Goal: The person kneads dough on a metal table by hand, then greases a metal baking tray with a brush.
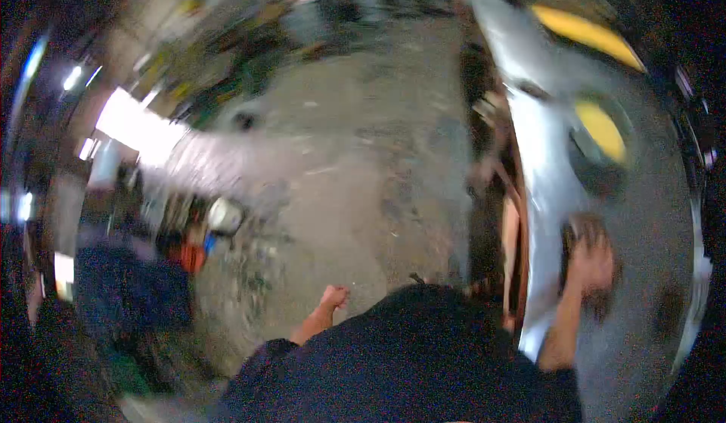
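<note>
My left hand (335, 297) hangs low over the floor beside my dark clothing. Its fingers are curled in, and nothing shows in them. Out to the right, my right hand (594, 262) is at a grey surface (635, 249), over a dark brown thing (601, 306) that sticks out around the fingers. Blur hides what this thing is and the exact grip. Farther along the same surface is a yellow oval patch (601, 132) with a dark surround, and beyond it a long yellow strip (590, 33).
A shiny pale edge (533, 150) runs along the near side of the grey surface. Bare floor (340, 196) lies ahead. On the left are a white round container (224, 216), a red thing (190, 255) and a dark blue shape (132, 279). Blurred clutter lines the back.
</note>
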The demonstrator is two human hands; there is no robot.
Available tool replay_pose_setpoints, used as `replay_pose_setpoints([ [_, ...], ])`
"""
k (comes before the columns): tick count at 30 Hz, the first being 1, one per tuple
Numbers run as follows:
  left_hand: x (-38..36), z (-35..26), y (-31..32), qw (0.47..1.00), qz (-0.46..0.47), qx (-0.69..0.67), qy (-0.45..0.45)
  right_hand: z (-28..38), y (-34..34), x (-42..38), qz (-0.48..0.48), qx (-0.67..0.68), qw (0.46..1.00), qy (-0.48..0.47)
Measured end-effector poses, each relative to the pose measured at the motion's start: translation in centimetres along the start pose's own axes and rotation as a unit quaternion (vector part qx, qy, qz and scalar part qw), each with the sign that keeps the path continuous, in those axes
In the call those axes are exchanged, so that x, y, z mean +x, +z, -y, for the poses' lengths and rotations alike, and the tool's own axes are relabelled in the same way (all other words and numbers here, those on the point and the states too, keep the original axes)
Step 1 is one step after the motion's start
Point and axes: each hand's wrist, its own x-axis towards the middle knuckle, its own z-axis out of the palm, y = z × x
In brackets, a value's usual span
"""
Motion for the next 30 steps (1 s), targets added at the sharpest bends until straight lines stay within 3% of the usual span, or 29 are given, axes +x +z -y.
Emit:
replay_pose_setpoints([
  [1,2.2,-0.4,0.2,0.997,0.046,0.066,0.011,-0.3,0.5,0.2,-0.020,0.023,1.000,-0.005],
  [3,8.5,-1.2,0.8,0.971,0.179,-0.062,0.146,-2.0,2.2,0.3,-0.060,0.040,0.997,-0.037],
  [4,8.2,-3.8,1.6,0.967,0.157,0.023,0.198,-3.9,3.4,0.8,-0.069,0.104,0.991,-0.045],
  [5,7.7,-6.0,2.6,0.970,0.159,0.029,0.181,-5.6,2.5,1.5,0.016,0.172,0.984,0.040],
  [6,7.1,-8.1,3.6,0.972,0.162,0.035,0.165,-8.0,6.1,2.0,-0.177,0.267,0.947,0.029],
  [7,7.2,-10.1,4.6,0.983,0.169,-0.031,0.067,-9.1,3.7,2.6,-0.131,0.165,0.975,0.069],
  [8,13.5,-6.9,5.4,0.971,0.202,-0.063,0.113,-11.0,4.9,2.1,-0.128,0.146,0.977,0.092],
  [9,13.7,-8.2,6.0,0.970,0.208,-0.048,0.118,-11.6,7.2,1.9,-0.129,0.074,0.985,0.082],
  [10,13.0,-9.0,6.4,0.966,0.163,0.105,0.173,-12.1,8.3,1.9,-0.128,0.009,0.989,0.068],
  [11,12.5,-9.9,7.0,0.936,0.111,0.251,0.222,-12.7,9.3,1.9,-0.128,0.013,0.989,0.076],
  [12,12.8,-9.6,7.9,0.966,0.159,0.142,0.144,-13.1,9.5,2.0,-0.090,0.056,0.990,0.095],
  [15,9.4,-14.2,12.0,0.951,0.177,0.197,0.161,-13.5,8.0,2.5,0.016,0.189,0.975,0.116],
  [18,1.5,-21.5,14.6,0.947,0.162,0.231,0.155,-13.5,9.5,2.7,-0.021,0.158,0.984,0.078],
  [20,-1.1,-25.2,16.5,0.952,0.154,0.218,0.148,-13.9,9.3,2.5,-0.002,0.161,0.981,0.104],
  [22,0.0,-26.3,17.7,0.961,0.155,0.189,0.127,-13.9,8.0,2.9,0.019,0.192,0.975,0.113],
  [24,2.0,-26.7,17.8,0.944,0.240,0.162,0.158,-14.7,8.6,1.4,0.049,0.222,0.964,0.136],
  [26,2.4,-28.5,17.2,0.940,0.243,0.188,0.150,-18.3,10.5,0.9,-0.058,0.474,0.864,0.160],
  [27,2.8,-29.1,17.7,0.937,0.245,0.204,0.141,-20.1,10.5,0.7,-0.065,0.460,0.869,0.170],
  [29,5.7,-28.9,17.0,0.948,0.251,0.122,0.151,-24.8,9.0,-2.9,-0.218,0.415,0.808,0.357],
  [30,5.3,-29.4,16.5,0.949,0.240,0.129,0.159,-27.4,10.6,-5.4,-0.224,0.318,0.833,0.395],
])
